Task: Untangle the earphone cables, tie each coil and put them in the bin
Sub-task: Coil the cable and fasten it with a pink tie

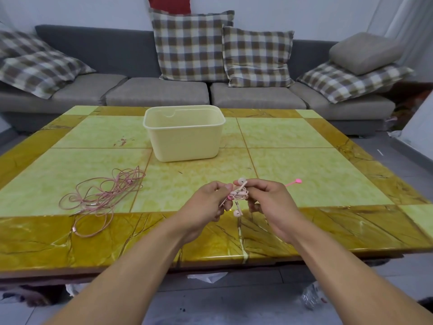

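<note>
- Pink and pale, a small bundle of earphone cable (239, 194) sits pinched between both hands just above the near edge of the table (328, 174), well short of the bin (185, 139).
- The left hand (208, 202) has its fingers curled round one side of the bundle; the right hand (266, 200) pinches the other side, likely to keep the coil from springing apart while a tie goes round it.
- One earbud (241, 181) sticks up above the bundle and another (237, 212) dangles beneath, with a plug hanging between them.
- A pink cable tie (294, 182) lies on the table to the right of the hands, near enough to reach, probably kept for the next coil.
- The second cable (103, 195), a darker rose pink, sprawls in loose tangled loops left of the hands and in front of the bin, not yet coiled.
- The bin is cream plastic, standing open-topped; nothing shows inside it from this angle.
</note>
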